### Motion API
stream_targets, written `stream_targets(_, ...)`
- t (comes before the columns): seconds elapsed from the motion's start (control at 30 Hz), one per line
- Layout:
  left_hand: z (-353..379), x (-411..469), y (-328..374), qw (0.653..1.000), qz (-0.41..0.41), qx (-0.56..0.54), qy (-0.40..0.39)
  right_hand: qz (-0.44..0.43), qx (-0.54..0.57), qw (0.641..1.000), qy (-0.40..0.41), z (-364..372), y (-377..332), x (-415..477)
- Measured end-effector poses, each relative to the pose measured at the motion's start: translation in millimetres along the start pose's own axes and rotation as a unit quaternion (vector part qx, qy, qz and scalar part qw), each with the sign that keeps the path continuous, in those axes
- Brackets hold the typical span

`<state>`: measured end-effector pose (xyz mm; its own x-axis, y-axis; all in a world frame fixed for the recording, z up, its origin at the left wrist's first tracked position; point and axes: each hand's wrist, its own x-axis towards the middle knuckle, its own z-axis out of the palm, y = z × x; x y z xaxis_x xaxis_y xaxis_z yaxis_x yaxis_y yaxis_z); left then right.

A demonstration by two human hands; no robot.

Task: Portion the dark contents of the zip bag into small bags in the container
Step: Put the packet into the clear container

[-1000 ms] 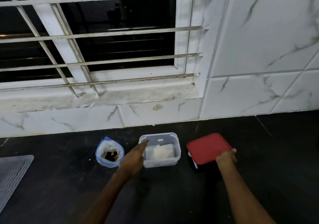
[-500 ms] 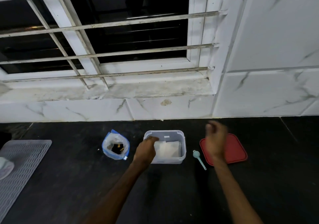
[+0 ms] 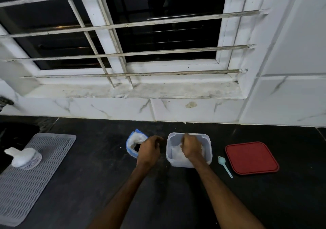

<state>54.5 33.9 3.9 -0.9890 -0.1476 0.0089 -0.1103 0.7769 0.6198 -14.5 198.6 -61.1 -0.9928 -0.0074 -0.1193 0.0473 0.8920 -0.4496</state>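
dark counter (image 3: 98, 175) carries a zip bag (image 3: 135, 140), clear container (image 3: 207, 140), red lid (image 3: 251, 158), blue scoop (image 3: 224, 164) and ribbed mat (image 3: 26, 184).

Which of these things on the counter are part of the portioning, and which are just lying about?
In use: zip bag, clear container, small bags inside it, teal scoop, red lid.
Lying about: grey ribbed mat, white crumpled thing on it.

Around our right hand (image 3: 191, 147) the container (image 3: 208, 140) is frosted translucent plastic, smooth-walled. Just left of our left hand (image 3: 150, 151) the zip bag (image 3: 135, 139) is thin, crinkled clear plastic, blue-edged. Right of the right hand we see a glossy pale-blue plastic scoop (image 3: 225, 165) and a matt red plastic lid (image 3: 252, 158). Far left, a grey ribbed mat (image 3: 26, 184) looks rubbery. Beneath both hands the counter (image 3: 176, 202) is dark, smooth, faintly shiny.
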Motion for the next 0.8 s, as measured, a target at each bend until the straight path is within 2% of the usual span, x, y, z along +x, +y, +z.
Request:
stream_targets(0.2,-11.9,4.5,-8.9,0.999,0.019,-0.034,-0.005,-0.067,0.094,0.993,0.007,-21.0,-10.4,-7.3)
stream_targets(0.37,-25.0,16.0,13.0,0.992,0.106,-0.018,-0.061,-0.171,0.083,0.982,0.013,-66.6,-27.0,-14.1)
stream_targets(0.5,-32.1,24.8,26.0,0.983,0.135,0.012,-0.125,-0.222,0.109,0.969,-0.001,-93.3,-45.2,-26.8)
stream_targets(0.6,-36.0,26.0,25.0,0.98,0.139,-0.01,-0.144,-0.219,0.133,0.967,0.011,-96.2,-50.6,-34.3)
stream_targets(0.67,-37.5,24.5,21.9,0.982,0.129,-0.032,-0.135,-0.215,0.139,0.965,0.052,-90.2,-51.1,-38.2)
stream_targets(0.73,-38.5,21.5,18.8,0.986,0.086,-0.088,-0.11,-0.19,0.15,0.964,0.107,-80.6,-54.9,-45.4)
stream_targets(0.8,-39.6,19.0,13.8,0.983,0.03,-0.159,-0.09,-0.169,0.189,0.96,0.12,-72.2,-65.1,-53.7)
